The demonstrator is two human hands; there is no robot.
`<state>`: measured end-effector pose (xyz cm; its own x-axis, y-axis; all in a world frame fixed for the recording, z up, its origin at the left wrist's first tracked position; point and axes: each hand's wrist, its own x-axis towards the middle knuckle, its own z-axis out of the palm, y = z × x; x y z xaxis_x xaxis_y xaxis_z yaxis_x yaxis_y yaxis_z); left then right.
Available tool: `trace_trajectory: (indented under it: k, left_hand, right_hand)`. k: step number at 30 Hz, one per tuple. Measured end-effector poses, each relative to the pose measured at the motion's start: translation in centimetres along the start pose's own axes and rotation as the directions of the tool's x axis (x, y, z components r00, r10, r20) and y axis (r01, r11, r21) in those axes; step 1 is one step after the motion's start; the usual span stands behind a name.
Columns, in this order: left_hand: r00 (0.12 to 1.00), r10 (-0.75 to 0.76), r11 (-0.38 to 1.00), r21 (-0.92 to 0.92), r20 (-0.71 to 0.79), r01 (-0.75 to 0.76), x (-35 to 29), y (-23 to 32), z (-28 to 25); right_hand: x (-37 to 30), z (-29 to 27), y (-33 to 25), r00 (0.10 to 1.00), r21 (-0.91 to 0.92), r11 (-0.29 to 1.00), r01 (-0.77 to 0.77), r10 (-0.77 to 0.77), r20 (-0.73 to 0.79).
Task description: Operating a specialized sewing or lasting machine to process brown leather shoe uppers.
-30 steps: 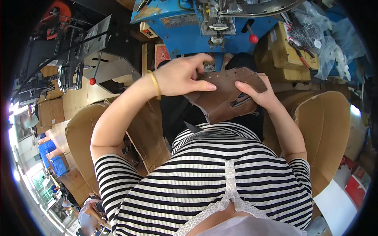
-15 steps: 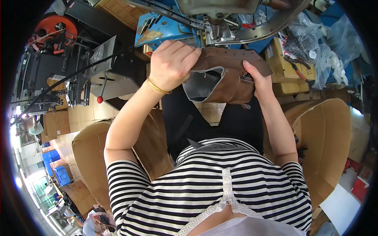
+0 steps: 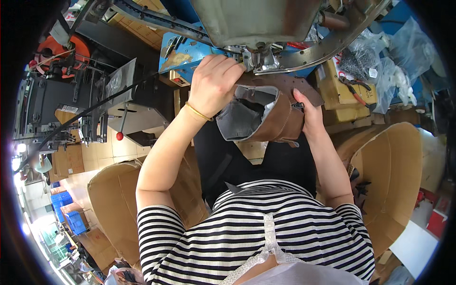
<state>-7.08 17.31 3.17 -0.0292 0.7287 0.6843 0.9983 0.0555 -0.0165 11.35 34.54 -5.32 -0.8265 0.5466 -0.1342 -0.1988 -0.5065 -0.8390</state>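
A: State the obstructions.
B: A grey metal machine head [image 3: 256,23] overhangs the far side; a curved metal arm [image 3: 327,54] extends right. Pliers [image 3: 354,90] lie on a yellow-brown carton [image 3: 330,80], beside clear plastic bags [image 3: 413,42]. Cardboard boxes [image 3: 114,185] flank both forearms.

A: The item and its material?
B: A brown leather upper [image 3: 283,118], held above the lap just under the machine head; contact with it cannot be confirmed. Smooth outside, grey lining inside, mouth gaping to the left, small holes along the far strip.

A: Hands?
B: The left hand [image 3: 216,85] has its fingers curled around the left end, tips hidden. The right hand [image 3: 311,114] grips the right end, thumb on top.

A: Edges and clearance?
B: The far edge is confined beneath the metal; room lies toward the striped top [image 3: 280,228].
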Motion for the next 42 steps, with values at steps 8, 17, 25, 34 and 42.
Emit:
trace_trajectory:
  k: [8, 17, 25, 34, 42]
  left_hand:
    - [0.997, -0.020, 0.998, -0.053, -0.069, 0.016, -1.0, -0.2, 1.0]
    - [0.996, -0.001, 0.998, -0.065, -0.085, -0.004, -1.0, -0.6, 1.1]
    - [0.993, -0.084, 0.993, -0.086, -0.087, 0.077, -2.1, -1.4, 0.6]
    - [0.988, -0.152, 0.975, -0.163, 0.002, 0.150, -3.1, -2.0, 1.4]
    - [0.991, -0.132, 0.980, -0.156, -0.032, 0.125, -3.2, -1.8, 1.6]
  right_hand:
    - [-0.3, -0.1, 0.1, 0.999, -0.074, 0.997, 0.021, -0.023, -0.024]
    - [-0.7, 1.1, -0.8, 0.999, -0.055, 0.998, 0.027, -0.029, -0.037]
    - [-0.1, 2.6, -2.0, 1.000, -0.102, 0.995, 0.003, -0.005, -0.011]
    - [0.0, 2.2, -1.0, 0.995, -0.020, 0.995, -0.095, 0.095, 0.007]
    - [0.0, 2.2, -0.9, 0.996, -0.043, 0.996, -0.076, 0.078, 0.033]
